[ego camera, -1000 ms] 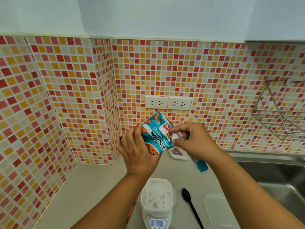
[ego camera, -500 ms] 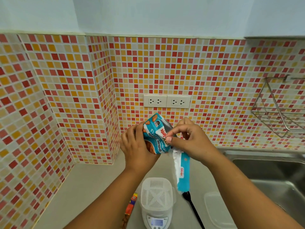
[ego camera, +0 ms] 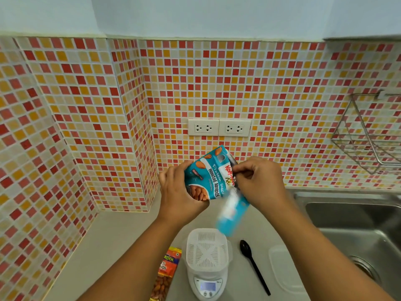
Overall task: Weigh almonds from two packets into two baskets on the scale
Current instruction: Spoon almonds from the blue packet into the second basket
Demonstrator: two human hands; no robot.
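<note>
You hold the blue packet of roasted almonds up in the air above the worktop, well over the white basket that sits on the scale. Your left hand wraps round the packet's lower body, and your right hand pinches its torn edge, where a blurred blue strip hangs down toward the basket. Judge the packet as light, thin and crinkly, a slick film that gives under your fingers, with loose almonds inside that will shift and rush out once it tips. So grip it by the filled lower part, not the floppy top, and keep the mouth narrow as you pour. Counted: two packets are in view, this blue one and an orange packet lying flat on the worktop just left of the scale. Only one basket shows, one scale, one black spoon to the right of the scale, and one clear lid beyond that; the second basket is not visible here.
</note>
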